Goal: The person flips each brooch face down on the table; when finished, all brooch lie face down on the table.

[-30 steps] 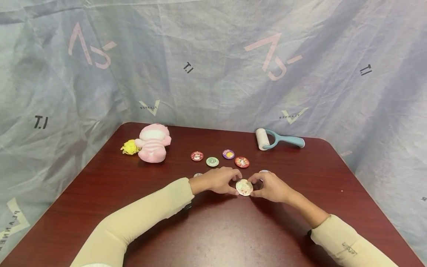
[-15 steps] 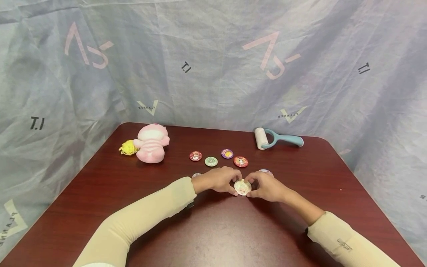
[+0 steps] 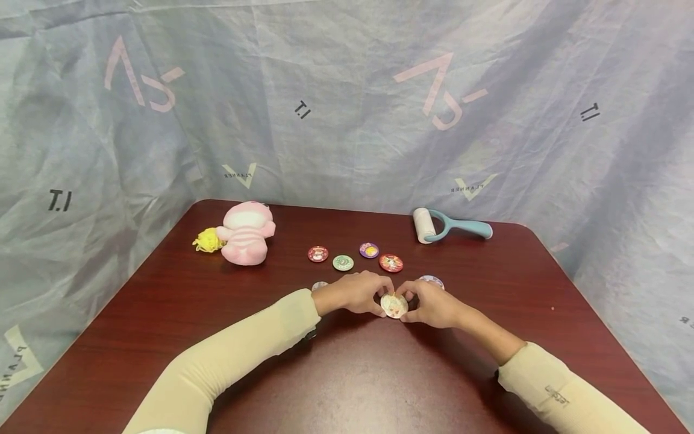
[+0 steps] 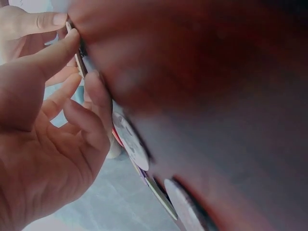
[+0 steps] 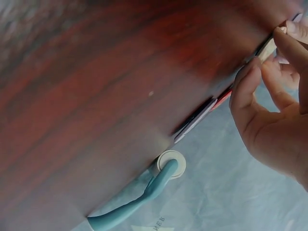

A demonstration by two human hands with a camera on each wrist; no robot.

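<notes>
A pale round pin badge [image 3: 394,306] with a faint picture lies between my two hands above the dark red table. My left hand [image 3: 364,292] pinches its left rim with thumb and fingertips. On the opposite side, the thumb and bent fingers of my right hand [image 3: 434,303] grip the rim. In the left wrist view the badge [image 4: 80,62] appears edge-on, close to the tabletop; whether it touches the wood I cannot tell. Behind my right hand a whitish badge [image 3: 432,281] is partly hidden, and another pale badge [image 3: 320,286] peeks out behind my left wrist.
Farther back lie a red badge [image 3: 318,254], a green badge [image 3: 343,263], a purple badge [image 3: 369,250] and an orange-red badge [image 3: 391,263]. A pink plush toy [image 3: 246,234] with a yellow tuft [image 3: 208,240] rests back left. A blue-handled lint roller [image 3: 452,226] lies back right.
My right hand has shifted slightly left, its fingers closer in around the badge, so more of the whitish badge behind it shows. My left hand has hardly moved.
</notes>
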